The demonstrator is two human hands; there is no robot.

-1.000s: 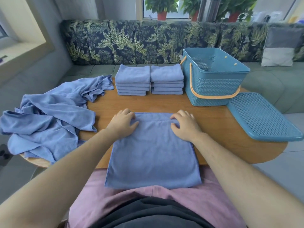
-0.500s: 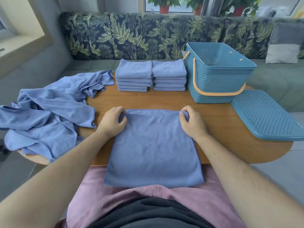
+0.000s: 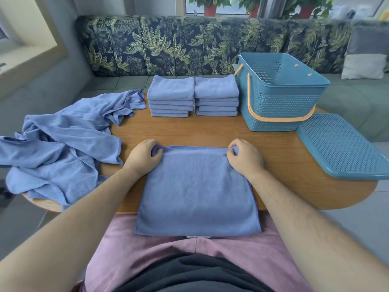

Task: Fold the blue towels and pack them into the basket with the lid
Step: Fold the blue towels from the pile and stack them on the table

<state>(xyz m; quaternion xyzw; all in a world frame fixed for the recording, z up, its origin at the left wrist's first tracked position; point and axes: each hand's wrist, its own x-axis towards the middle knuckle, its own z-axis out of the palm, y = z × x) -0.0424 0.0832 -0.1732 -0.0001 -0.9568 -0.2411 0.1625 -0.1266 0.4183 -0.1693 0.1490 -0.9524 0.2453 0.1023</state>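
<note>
So the half-folded blue towel (image 3: 196,190) lies on the wooden table's (image 3: 210,131) near edge, left hand (image 3: 143,158) and right hand (image 3: 245,158) pinching its far corners. Looks soft, light and floppy, so corners seem the best grab.

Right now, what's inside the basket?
Only the basket's perforated inner walls show, and nothing pokes above its rim. Its near wall hides the floor, so whether anything lies at the bottom cannot be told.
</note>
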